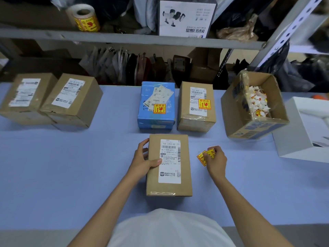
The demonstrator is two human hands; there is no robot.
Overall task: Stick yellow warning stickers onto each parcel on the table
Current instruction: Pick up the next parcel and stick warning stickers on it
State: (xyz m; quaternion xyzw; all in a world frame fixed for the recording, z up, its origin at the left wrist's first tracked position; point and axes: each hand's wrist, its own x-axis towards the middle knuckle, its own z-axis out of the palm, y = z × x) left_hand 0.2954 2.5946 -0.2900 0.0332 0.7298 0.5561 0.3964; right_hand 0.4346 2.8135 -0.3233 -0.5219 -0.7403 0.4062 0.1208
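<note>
Your left hand [145, 160] grips the nearest parcel [169, 164]; your right hand [216, 160], just beside it, pinches yellow stickers [202, 156]. Avoid covering the barcode.

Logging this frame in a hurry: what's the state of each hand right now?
Left hand: grips the near brown parcel by its left edge, thumb on top.
Right hand: pinches yellow warning stickers, beside the parcel.

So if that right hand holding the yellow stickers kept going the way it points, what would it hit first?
Probably the near brown cardboard parcel held by the left hand. The right hand aims its yellow warning stickers leftwards at its right edge; height is unclear, so it might land on top.
</note>
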